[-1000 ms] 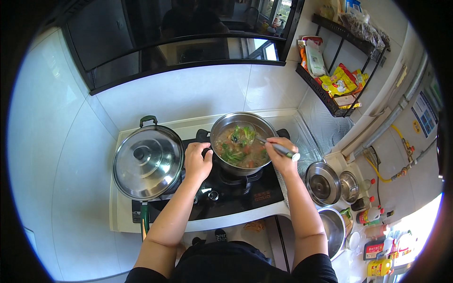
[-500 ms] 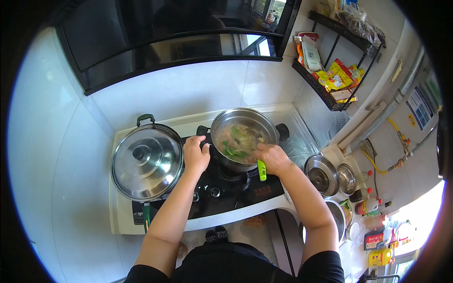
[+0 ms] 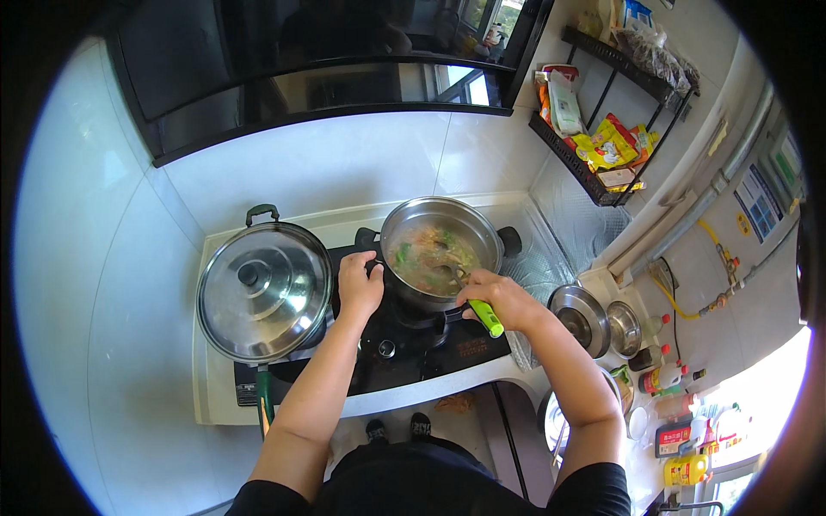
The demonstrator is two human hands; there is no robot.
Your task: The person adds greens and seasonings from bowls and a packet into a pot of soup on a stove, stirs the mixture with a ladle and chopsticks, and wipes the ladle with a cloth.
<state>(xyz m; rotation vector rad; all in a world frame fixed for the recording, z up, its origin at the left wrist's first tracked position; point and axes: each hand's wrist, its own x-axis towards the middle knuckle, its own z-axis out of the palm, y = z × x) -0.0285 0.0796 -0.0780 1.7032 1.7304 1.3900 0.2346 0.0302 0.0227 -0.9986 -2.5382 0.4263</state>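
My right hand is closed round the bright green handle of a ladle. The ladle's metal end dips into broth in a steel pot on the right side of the black cooktop. Green leaves and pale yellowish pieces float in the broth. Just below the pot's dark left handle is my left hand, thumb apart from the fingers; whether it touches the pot is unclear. Left of it, a wide lidded pan rests on the cooktop, its dark green long handle pointing toward me.
Steel bowls stand on the right counter beside several bottles. A black wall rack holding food packets hangs at the upper right. Above the cooktop is a dark range hood. A foil sheet lines the right corner.
The ladle's handle has swung outward and down to the right, and its metal end now shows in the broth. My left hand stays by the pot's left handle.
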